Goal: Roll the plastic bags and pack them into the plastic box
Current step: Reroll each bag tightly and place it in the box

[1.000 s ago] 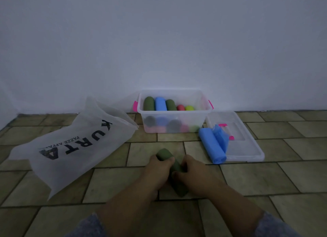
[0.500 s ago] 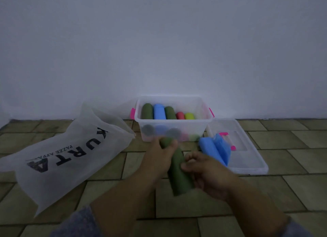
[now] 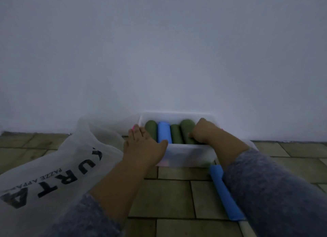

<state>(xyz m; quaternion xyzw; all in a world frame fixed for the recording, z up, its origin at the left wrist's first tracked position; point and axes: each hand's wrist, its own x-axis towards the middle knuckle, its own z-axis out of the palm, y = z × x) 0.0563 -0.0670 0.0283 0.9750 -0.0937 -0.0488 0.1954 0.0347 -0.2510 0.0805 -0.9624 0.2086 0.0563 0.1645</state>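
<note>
Dark green rolled plastic bag (image 3: 188,130), off the floor a second ago, is now being pressed into the clear plastic box (image 3: 185,152) at 12 o'clock by the curled right hand (image 3: 203,131), while the flattened left hand (image 3: 143,144), gripping nothing, is bracing the rim.

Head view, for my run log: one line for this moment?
step: packing | right hand: on green roll in box | left hand: steadying box | blue roll: on floor

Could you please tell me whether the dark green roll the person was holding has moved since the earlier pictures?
Yes. The dark green roll has gone forward from above the floor tiles into the plastic box, right of the blue roll, under the right hand.
</note>
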